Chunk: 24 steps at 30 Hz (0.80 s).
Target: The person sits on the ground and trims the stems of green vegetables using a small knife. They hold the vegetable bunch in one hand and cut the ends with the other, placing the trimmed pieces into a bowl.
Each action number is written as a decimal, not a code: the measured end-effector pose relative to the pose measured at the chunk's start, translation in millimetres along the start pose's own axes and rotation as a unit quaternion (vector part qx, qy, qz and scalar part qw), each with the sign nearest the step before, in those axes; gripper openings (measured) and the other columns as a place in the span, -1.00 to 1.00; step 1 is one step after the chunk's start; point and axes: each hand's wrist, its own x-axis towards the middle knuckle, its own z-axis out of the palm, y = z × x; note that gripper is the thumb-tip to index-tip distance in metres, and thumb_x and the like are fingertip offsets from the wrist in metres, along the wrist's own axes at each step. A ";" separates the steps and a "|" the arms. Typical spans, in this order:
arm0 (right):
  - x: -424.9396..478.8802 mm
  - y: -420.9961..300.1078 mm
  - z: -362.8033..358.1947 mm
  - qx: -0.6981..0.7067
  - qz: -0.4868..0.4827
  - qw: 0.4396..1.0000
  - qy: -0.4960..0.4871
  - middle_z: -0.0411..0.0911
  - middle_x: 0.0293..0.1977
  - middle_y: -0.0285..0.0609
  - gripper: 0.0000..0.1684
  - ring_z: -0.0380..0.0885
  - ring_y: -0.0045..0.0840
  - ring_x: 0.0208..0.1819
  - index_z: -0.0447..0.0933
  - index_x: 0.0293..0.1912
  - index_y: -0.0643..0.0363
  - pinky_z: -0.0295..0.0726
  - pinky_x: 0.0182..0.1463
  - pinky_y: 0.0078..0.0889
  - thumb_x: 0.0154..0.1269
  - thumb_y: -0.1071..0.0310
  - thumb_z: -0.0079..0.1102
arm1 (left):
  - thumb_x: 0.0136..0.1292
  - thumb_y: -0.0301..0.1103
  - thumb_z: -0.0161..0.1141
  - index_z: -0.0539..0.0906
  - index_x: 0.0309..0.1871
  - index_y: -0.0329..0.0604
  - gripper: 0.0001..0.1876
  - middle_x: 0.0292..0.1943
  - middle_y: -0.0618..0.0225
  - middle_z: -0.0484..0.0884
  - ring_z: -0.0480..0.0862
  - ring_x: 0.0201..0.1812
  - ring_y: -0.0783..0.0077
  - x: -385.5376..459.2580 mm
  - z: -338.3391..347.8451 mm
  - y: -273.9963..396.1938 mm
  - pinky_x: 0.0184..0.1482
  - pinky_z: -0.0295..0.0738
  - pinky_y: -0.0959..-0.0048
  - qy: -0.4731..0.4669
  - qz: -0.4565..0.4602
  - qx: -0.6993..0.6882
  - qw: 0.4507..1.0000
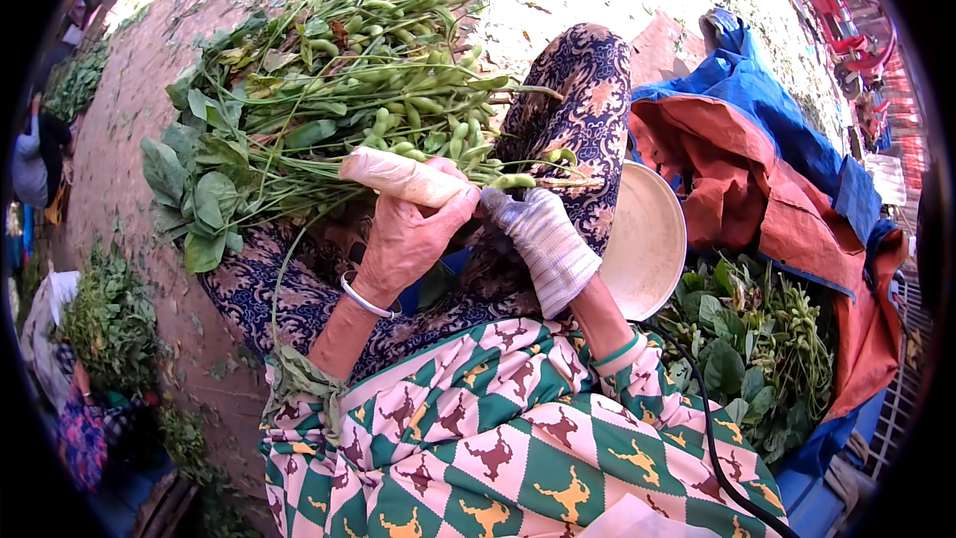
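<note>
My left hand (407,232), bare with a silver bangle at the wrist, grips a pale cylindrical object (399,175) between thumb and fingers; what it is cannot be made out. Close against the left thumb are the fingertips of my right hand (545,239), in a striped knit glove with darkened fingers. Whether they pinch anything is hidden. A green soybean pod (511,181) and cut stem ends lie just beyond the glove. Past both hands, a large heap of soybean plants (388,90), thick with pods, rests against my patterned trousers (590,97).
A shallow pale basin (646,246) sits beside my right knee. Right of it, a blue and orange tarpaulin (724,157) partly surrounds more soybean plants (747,344). A black cable (706,403) crosses my right side. Other people (82,426) sit at the left by leafy piles (112,321).
</note>
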 end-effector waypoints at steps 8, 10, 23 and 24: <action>-4.6 -3.8 -8.0 0.033 0.033 0.998 -0.051 0.52 -0.60 -0.39 -0.70 0.39 -0.74 -0.70 0.58 -0.26 0.15 0.31 -0.65 -0.68 0.32 0.09 0.16 | 0.23 -0.51 0.18 0.56 -0.35 -0.26 -0.96 -0.42 0.42 0.60 0.64 -0.35 0.58 1.1 -2.0 3.7 -0.24 0.57 0.59 -0.023 -0.036 -0.134 0.990; -2.5 -0.4 -10.1 0.034 0.026 0.998 -0.055 0.53 -0.60 -0.39 -0.73 0.39 -0.72 -0.73 0.57 -0.27 0.14 0.31 -0.69 -0.68 0.34 0.12 0.13 | 0.24 -0.51 0.17 0.56 -0.32 -0.26 -0.97 -0.39 0.39 0.61 0.65 -0.32 0.54 0.2 -4.6 4.0 -0.19 0.56 0.56 -0.035 -0.051 -0.153 0.986; -18.1 -4.2 -16.9 -0.048 0.054 0.991 -0.114 0.46 -0.62 -0.39 -0.73 0.39 -0.73 -0.69 0.55 -0.20 0.17 0.33 -0.68 -0.70 0.34 0.15 0.13 | 0.24 -0.49 0.18 0.58 -0.32 -0.24 -0.97 -0.41 0.45 0.59 0.61 -0.33 0.62 -1.3 -6.9 -2.3 -0.21 0.49 0.61 -0.036 -0.034 -0.053 0.997; -17.0 -7.2 -12.4 -0.116 0.065 0.986 -0.105 0.46 -0.62 -0.41 -0.72 0.37 -0.74 -0.70 0.56 -0.19 0.15 0.33 -0.67 -0.71 0.35 0.13 0.12 | 0.21 -0.49 0.20 0.57 -0.34 -0.22 -0.96 -0.44 0.48 0.59 0.59 -0.36 0.65 -0.9 -6.4 -3.7 -0.25 0.48 0.62 -0.026 -0.024 -0.034 0.999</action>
